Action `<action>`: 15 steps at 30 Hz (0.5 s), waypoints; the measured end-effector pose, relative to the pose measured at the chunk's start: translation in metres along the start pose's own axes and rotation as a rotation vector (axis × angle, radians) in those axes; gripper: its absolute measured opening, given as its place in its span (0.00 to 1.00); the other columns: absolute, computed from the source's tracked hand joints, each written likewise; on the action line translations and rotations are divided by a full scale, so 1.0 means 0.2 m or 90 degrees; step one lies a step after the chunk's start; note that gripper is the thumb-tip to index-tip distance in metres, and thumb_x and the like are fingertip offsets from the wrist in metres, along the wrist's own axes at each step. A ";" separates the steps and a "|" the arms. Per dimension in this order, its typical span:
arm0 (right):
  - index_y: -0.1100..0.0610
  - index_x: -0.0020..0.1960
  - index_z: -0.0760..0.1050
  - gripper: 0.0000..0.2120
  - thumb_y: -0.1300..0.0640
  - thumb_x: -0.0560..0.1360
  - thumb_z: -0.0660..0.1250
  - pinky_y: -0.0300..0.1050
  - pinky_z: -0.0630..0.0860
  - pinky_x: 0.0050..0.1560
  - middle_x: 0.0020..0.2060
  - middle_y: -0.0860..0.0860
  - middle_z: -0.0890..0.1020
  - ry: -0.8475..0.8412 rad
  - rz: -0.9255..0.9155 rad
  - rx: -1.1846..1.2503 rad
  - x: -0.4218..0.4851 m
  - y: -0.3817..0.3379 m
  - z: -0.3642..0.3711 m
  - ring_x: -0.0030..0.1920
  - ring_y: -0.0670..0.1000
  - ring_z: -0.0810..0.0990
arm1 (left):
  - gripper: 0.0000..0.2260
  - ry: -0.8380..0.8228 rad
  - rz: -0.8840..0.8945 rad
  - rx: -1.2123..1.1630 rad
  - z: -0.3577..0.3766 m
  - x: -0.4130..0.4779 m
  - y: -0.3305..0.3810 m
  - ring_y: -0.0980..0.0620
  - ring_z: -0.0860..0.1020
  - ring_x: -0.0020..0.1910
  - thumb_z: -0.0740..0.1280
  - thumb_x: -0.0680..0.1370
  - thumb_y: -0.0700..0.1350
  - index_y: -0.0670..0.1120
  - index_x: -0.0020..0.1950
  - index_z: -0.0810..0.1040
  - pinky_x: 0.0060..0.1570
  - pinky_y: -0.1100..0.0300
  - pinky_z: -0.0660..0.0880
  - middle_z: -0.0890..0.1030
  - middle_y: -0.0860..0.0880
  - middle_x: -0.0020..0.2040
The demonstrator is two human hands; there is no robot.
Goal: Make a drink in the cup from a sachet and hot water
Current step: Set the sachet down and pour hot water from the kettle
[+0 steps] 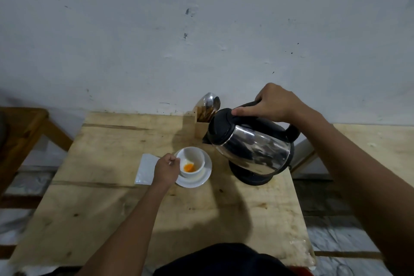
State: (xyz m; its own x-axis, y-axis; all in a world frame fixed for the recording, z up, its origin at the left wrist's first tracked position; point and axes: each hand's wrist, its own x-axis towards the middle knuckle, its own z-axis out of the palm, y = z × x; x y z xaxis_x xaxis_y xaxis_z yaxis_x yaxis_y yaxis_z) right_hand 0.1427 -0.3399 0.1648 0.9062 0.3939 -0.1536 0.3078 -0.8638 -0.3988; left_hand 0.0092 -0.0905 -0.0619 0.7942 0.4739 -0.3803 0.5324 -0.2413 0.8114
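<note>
While the kettle (pixel 253 143) hangs tilted: my right grip (pixel 272 104) is wrapped round its black handle, centre right of frame.
Cup hold: my left grip (pixel 167 169) pinches the handle of the cup (pixel 193 155), frame centre, on its saucer (pixel 201 180); orange powder (pixel 188 167) inside.
Kettle axis: base-to-lid line leans toward the upper left; spout (pixel 205 140) points left, short of the cup rim.
Risk: pouring from this offset would, I judge, send hot water onto the saucer, the worktop (pixel 112 208) or my left grip.

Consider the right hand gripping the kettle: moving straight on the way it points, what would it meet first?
Probably the wooden holder of spoons, just left of the right hand and kettle. Depth is unclear, so it might pass above it.
</note>
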 end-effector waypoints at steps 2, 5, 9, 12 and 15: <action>0.56 0.25 0.64 0.35 0.25 0.58 0.71 0.46 0.61 0.33 0.21 0.50 0.65 -0.010 0.000 -0.035 0.02 -0.05 0.01 0.27 0.52 0.66 | 0.12 -0.001 0.009 -0.004 0.00 0.01 -0.01 0.41 0.78 0.39 0.65 0.78 0.43 0.47 0.34 0.70 0.44 0.47 0.76 0.75 0.45 0.31; 0.55 0.25 0.62 0.35 0.25 0.59 0.70 0.46 0.61 0.33 0.22 0.49 0.65 -0.039 -0.002 -0.082 0.03 -0.13 0.01 0.27 0.52 0.66 | 0.12 -0.001 0.014 -0.017 0.00 0.01 -0.02 0.41 0.79 0.40 0.65 0.78 0.43 0.48 0.34 0.71 0.43 0.50 0.75 0.79 0.42 0.35; 0.57 0.27 0.65 0.35 0.24 0.59 0.69 0.46 0.62 0.32 0.24 0.50 0.69 -0.074 -0.011 -0.139 0.06 -0.20 0.03 0.28 0.51 0.69 | 0.11 0.001 0.016 -0.031 0.01 0.01 -0.02 0.43 0.79 0.40 0.64 0.78 0.43 0.48 0.35 0.71 0.42 0.54 0.73 0.81 0.39 0.39; 0.56 0.30 0.68 0.35 0.23 0.60 0.67 0.44 0.64 0.32 0.26 0.49 0.73 -0.083 -0.027 -0.181 0.08 -0.24 0.07 0.29 0.50 0.72 | 0.11 -0.002 0.015 -0.029 0.01 0.01 -0.02 0.44 0.78 0.40 0.64 0.78 0.43 0.46 0.36 0.72 0.42 0.56 0.71 0.80 0.42 0.37; 0.55 0.32 0.70 0.34 0.22 0.60 0.67 0.44 0.66 0.33 0.28 0.49 0.75 -0.085 -0.040 -0.213 0.10 -0.26 0.10 0.31 0.50 0.74 | 0.13 -0.004 0.015 -0.018 0.00 0.01 -0.01 0.44 0.77 0.39 0.65 0.78 0.43 0.48 0.33 0.70 0.42 0.57 0.70 0.76 0.47 0.32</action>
State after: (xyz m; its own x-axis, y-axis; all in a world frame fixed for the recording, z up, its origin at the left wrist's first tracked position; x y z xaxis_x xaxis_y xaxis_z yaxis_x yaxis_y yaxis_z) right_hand 0.1384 -0.2811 0.1655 0.8433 0.4685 -0.2633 0.4600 -0.8826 -0.0972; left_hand 0.0102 -0.0894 -0.0650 0.8084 0.4633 -0.3631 0.5050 -0.2289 0.8322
